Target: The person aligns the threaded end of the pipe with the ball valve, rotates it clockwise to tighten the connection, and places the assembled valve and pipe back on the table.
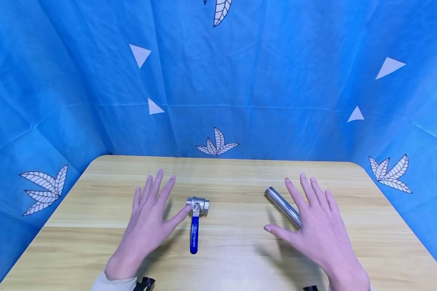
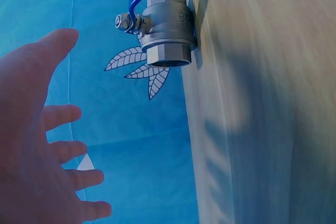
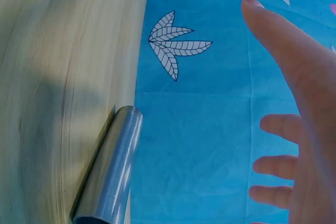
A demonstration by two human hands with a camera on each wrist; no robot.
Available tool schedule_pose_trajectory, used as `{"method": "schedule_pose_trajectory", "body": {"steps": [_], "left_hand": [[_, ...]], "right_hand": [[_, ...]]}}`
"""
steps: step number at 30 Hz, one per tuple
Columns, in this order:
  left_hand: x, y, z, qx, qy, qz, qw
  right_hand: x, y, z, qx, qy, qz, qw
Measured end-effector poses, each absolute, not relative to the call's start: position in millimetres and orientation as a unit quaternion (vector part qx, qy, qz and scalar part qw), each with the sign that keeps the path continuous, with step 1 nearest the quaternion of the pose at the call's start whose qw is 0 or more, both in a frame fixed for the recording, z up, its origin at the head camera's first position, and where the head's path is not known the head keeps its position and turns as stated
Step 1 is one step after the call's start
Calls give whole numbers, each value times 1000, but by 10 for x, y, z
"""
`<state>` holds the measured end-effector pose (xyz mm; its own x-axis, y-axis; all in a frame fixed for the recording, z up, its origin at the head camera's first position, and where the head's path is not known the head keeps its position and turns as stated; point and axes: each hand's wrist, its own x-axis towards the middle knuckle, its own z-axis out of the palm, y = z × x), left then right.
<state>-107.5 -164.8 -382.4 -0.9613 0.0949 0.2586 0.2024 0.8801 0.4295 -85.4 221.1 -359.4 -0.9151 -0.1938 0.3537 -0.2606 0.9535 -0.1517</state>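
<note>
A steel ball valve (image 1: 200, 205) with a blue lever handle (image 1: 194, 236) lies on the table, its handle toward the person. My left hand (image 1: 149, 224) hovers left of it with fingers spread; in the left wrist view a gap shows between the thumb and the valve (image 2: 168, 30). A shiny metal tube (image 1: 282, 206) lies slantwise on the right, its near end hidden behind my right hand (image 1: 318, 230). That hand is held above the table, fingers spread, holding nothing. The right wrist view shows the tube (image 3: 110, 169) apart from the thumb and fingers.
The light wood table (image 1: 233, 258) has rounded far corners. A blue cloth (image 1: 218, 72) with white leaf and triangle prints stands behind it and along both sides. Black straps or mounts (image 1: 145, 284) show at the wrists.
</note>
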Motion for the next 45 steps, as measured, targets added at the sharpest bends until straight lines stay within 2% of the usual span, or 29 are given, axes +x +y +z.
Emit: {"method": "schedule_pose_trajectory", "body": {"steps": [8, 14, 25, 29, 45], "left_hand": [[-1097, -1611, -3828, -82, -945, -300, 104], [-1150, -1566, -3900, -65, -905, -417, 58], [-1280, -1331, -4155, -100, -859, -500, -40], [-1290, -1307, -4184, -113, -847, -515, -61], [-1264, -1407, -4213, -69, -851, -510, -102]], "right_hand": [[-916, 2241, -3659, 97, -964, 178, 171], [-1002, 2325, -3863, 37, -940, 324, 101], [-1068, 2466, -4172, -53, -867, 496, 6], [-1087, 2480, -4237, -57, -854, 517, -3], [-1121, 2597, -4393, -80, -840, 537, -16]]}}
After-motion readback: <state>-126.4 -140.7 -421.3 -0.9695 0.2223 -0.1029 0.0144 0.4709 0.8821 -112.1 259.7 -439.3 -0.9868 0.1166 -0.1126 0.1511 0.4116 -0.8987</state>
